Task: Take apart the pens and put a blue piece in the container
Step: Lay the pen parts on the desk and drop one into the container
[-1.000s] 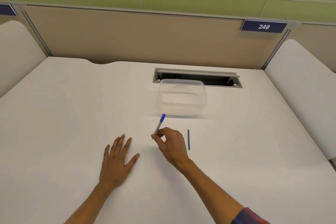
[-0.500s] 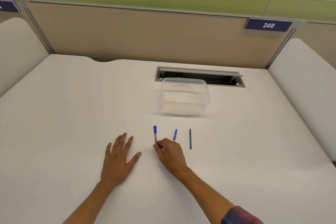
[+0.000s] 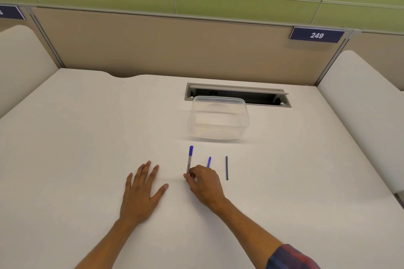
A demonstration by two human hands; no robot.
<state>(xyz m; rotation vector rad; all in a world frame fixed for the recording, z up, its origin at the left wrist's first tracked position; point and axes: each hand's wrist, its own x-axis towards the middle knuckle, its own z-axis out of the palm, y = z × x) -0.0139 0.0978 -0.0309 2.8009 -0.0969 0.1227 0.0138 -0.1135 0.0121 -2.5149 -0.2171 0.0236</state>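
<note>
Pens are partly in pieces from where I'm watching. Nearest me, my left hand (image 3: 140, 190) lies flat on the tabletop (image 3: 76, 148), fingers spread, holding nothing. Just beside it, my right hand (image 3: 204, 183) pinches the near end of the pen barrel (image 3: 189, 160), which lies on the surface with its blue cap end pointing away. Peeking out past my knuckles is a short blue piece (image 3: 209, 161), and a little further right a thin dark blue refill (image 3: 227, 167) lies on its own. Further off, the clear container (image 3: 219, 121) sits with nothing blue in it that I can see. So I'd judge some dismantling done, but the drop-off is not yet made.
</note>
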